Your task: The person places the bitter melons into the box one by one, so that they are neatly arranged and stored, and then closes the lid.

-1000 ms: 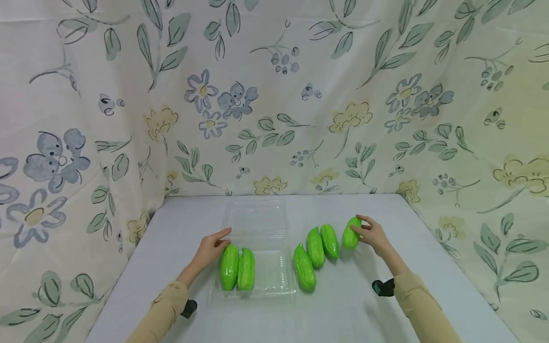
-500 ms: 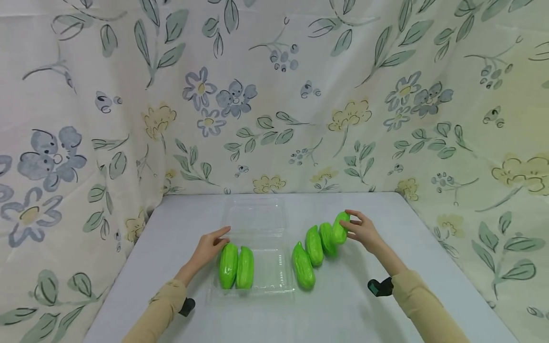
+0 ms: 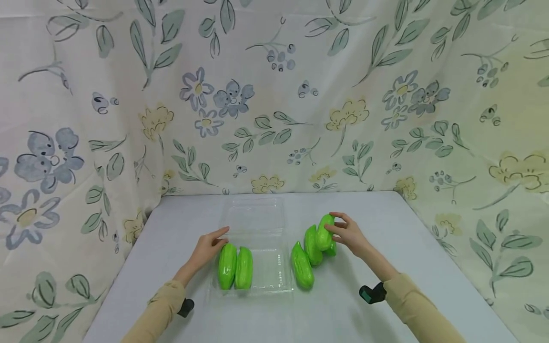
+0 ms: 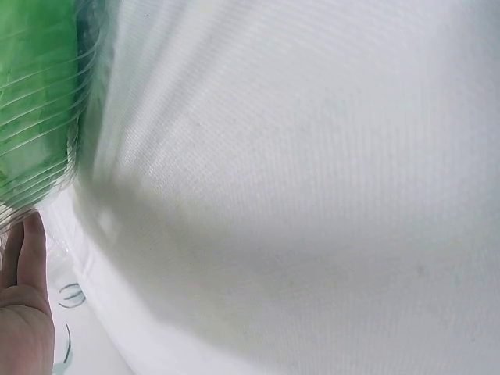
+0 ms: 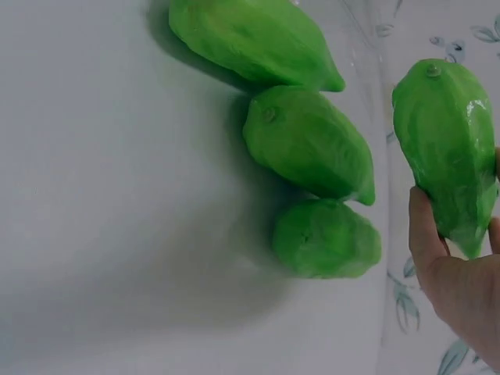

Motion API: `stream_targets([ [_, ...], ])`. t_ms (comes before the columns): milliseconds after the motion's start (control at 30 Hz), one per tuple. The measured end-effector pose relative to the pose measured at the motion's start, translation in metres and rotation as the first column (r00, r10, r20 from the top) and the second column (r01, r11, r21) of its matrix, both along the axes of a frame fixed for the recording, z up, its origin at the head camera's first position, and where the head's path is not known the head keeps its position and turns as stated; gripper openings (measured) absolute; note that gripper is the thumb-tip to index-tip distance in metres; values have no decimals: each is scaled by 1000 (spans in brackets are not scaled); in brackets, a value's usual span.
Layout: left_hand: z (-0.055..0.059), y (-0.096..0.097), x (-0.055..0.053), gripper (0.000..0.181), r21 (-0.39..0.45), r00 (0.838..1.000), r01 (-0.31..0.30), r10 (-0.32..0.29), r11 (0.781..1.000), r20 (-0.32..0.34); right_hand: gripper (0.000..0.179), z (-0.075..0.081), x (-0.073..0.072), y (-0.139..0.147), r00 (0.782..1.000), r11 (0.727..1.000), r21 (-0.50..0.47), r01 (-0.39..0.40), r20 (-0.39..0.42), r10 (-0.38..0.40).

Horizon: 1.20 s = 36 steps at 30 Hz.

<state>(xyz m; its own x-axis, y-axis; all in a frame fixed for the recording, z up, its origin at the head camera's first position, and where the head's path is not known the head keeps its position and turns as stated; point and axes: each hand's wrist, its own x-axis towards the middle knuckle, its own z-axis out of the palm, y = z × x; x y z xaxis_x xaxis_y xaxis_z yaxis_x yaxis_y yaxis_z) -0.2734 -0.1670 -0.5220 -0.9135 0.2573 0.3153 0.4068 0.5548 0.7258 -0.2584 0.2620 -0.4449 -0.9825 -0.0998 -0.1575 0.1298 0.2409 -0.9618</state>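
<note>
Floral cloth (image 3: 274, 95) hangs behind and beside our pale desk (image 3: 334, 314). At the left, our left hand (image 3: 206, 250) rests at the far corner of a clear plastic box (image 3: 270, 269), fingers fairly straight, not clenched. Its lid (image 3: 255, 216) lies folded back, and two green vegetables (image 3: 227, 267) lie side by side in its left part. Just right of the box, three loose vegetables (image 3: 302, 267) lie in a slanting row on the desk. Farther right, our right hand (image 3: 349, 237) grasps a fourth, the held vegetable (image 3: 325, 229), above the row, where it partly hides the rightmost one. Over the last second that hand has carried it leftward, while the left hand and the boxed pair have stayed put. We judge the transfer under way: the piece is nearer the box, but outside it.
</note>
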Motion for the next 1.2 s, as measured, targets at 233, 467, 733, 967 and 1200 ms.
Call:
stream_targets([
  [233,0,-1,0,41,-5,1000,-4,4,1000,-1,61,-1,1,-7,1000,1000,-19,-9,-10,9],
  [467,-1,-1,-1,42,2,1000,-8,8,1000,9,60,-2,2,-16,1000,1000,-18,4,0,-4],
  [733,-1,-1,-1,42,4,1000,-7,7,1000,16,59,2,5,-33,1000,999,-45,-20,-5,20],
  [967,1,-1,0,41,-1,1000,-15,15,1000,21,57,1,8,-45,1000,998,-56,-23,-7,23],
  [1200,0,-1,-1,41,-6,1000,-14,14,1000,3,56,-4,12,-56,1000,998,-64,-18,3,18],
])
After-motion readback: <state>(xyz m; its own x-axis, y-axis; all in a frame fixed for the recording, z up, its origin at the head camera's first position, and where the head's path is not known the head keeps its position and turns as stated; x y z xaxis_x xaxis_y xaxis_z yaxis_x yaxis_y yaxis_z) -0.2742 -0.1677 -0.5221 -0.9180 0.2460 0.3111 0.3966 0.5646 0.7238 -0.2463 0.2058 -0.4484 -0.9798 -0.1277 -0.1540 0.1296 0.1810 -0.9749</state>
